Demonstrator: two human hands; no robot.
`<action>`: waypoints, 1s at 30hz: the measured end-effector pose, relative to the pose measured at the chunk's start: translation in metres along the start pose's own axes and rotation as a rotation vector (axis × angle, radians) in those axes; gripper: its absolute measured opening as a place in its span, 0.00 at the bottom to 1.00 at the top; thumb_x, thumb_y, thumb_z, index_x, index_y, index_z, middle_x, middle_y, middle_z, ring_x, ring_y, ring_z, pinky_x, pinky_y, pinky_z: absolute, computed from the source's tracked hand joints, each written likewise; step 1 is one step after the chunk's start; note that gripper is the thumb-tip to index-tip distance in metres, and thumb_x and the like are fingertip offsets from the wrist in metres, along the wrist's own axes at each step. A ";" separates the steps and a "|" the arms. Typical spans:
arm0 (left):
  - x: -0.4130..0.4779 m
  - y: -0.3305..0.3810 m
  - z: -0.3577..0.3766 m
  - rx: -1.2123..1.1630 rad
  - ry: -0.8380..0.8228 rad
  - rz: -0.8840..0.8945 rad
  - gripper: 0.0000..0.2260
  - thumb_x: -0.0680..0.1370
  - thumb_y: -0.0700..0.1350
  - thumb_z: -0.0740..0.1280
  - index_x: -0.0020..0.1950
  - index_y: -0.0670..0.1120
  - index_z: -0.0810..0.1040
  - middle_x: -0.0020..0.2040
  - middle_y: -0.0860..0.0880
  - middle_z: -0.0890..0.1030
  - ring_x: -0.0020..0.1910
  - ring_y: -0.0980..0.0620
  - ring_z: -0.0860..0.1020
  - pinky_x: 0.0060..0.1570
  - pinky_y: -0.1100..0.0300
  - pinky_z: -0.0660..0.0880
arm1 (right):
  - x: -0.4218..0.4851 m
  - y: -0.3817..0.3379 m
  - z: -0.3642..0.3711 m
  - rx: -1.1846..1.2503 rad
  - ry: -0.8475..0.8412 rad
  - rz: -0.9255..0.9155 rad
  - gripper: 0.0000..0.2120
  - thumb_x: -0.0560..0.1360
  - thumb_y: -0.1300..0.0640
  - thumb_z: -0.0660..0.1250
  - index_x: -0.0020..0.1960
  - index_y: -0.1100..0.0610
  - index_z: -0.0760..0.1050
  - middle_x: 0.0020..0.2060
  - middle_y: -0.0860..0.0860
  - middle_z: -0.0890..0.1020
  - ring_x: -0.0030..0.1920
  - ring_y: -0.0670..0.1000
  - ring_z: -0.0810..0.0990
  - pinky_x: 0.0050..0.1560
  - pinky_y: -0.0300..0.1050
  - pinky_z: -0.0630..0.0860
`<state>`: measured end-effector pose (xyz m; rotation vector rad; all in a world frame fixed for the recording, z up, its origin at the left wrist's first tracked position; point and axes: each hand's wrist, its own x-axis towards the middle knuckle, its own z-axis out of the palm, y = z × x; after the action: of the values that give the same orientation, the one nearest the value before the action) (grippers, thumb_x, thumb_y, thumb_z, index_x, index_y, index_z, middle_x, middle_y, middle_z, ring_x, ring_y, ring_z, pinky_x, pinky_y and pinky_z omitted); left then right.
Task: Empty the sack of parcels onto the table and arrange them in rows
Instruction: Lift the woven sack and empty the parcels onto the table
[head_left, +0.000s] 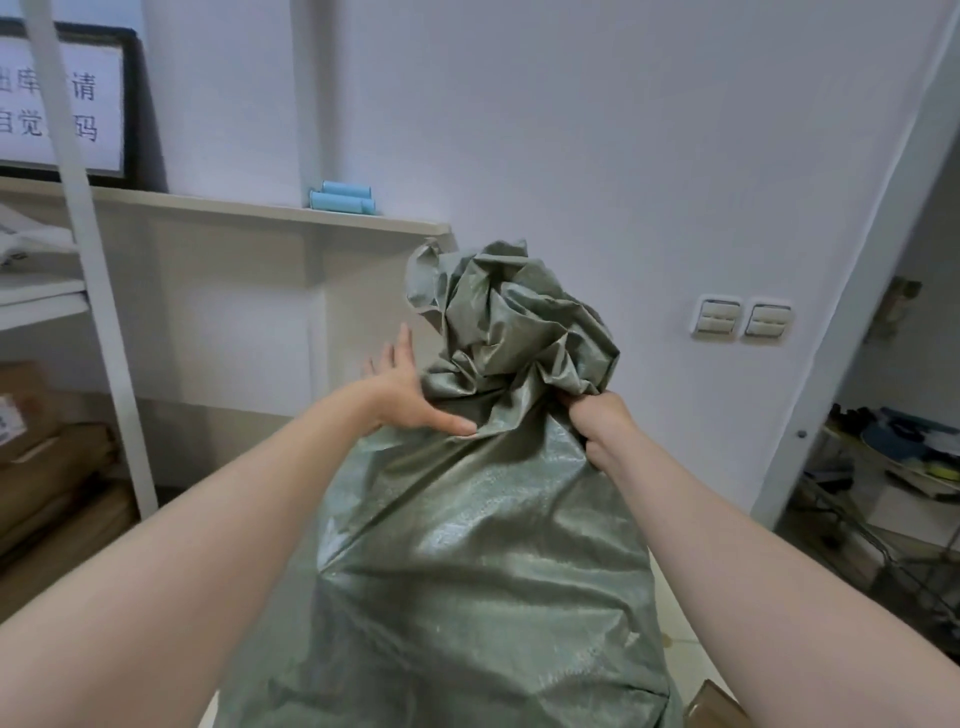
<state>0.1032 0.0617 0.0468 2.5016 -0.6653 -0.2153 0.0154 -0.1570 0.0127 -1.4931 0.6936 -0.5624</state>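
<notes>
wall (623, 130): pale, smooth, matt; fills the background.

sack (467, 545): grey-green woven plastic with a faint sheen and a fine grid weave. stands upright directly in front of the person, between both forearms. body full and bulging, with broad creases. neck gathered tight, the spare cloth above it bunched into a crumpled rosette. base runs out of the lower edge; what it rests on cannot be told.

ledge (260, 210): flat cream board along the wall, behind and left of the sack.

post (98, 291): white, square-edged, slanting across the left side.

boxes (52, 467): brown cardboard, stacked low at left behind the post.

sign (98, 104): white sheet with dark characters in a black frame, standing on the ledge, partly crossed by the post.

left hand (405, 389): spread wide, fingers straight, palm against the left of the neck, thumb lying flat on the cloth; it grips nothing.

right hand (597, 421): clenched in a fist round the gathered neck on its right side, cloth pinched inside the curled fingers.

switches (719, 317): two white rocker plates side by side on the wall, right of the sack.

rolls (343, 197): pale blue cylinders lying on the ledge.
</notes>
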 end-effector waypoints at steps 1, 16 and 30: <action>0.000 -0.008 0.003 0.048 0.002 -0.028 0.71 0.54 0.71 0.73 0.74 0.50 0.25 0.79 0.43 0.37 0.77 0.38 0.39 0.75 0.41 0.45 | 0.001 0.001 -0.001 0.006 0.002 0.008 0.12 0.75 0.58 0.72 0.56 0.59 0.77 0.45 0.59 0.84 0.45 0.58 0.84 0.51 0.57 0.82; 0.065 0.006 0.016 -0.872 0.463 -0.128 0.06 0.79 0.42 0.63 0.43 0.47 0.70 0.43 0.40 0.77 0.42 0.44 0.77 0.39 0.51 0.76 | 0.021 -0.035 -0.016 0.058 0.100 -0.003 0.19 0.74 0.55 0.72 0.62 0.60 0.76 0.53 0.58 0.83 0.50 0.59 0.83 0.56 0.60 0.80; 0.078 0.067 -0.032 -1.078 0.377 0.115 0.03 0.81 0.45 0.61 0.48 0.48 0.72 0.46 0.43 0.78 0.44 0.46 0.76 0.43 0.52 0.75 | 0.056 -0.094 -0.017 0.294 0.130 -0.152 0.14 0.76 0.58 0.67 0.60 0.60 0.77 0.52 0.58 0.83 0.49 0.58 0.83 0.56 0.60 0.80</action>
<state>0.1524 -0.0119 0.1083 1.4068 -0.3695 -0.0281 0.0494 -0.2109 0.1034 -1.2475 0.5719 -0.8470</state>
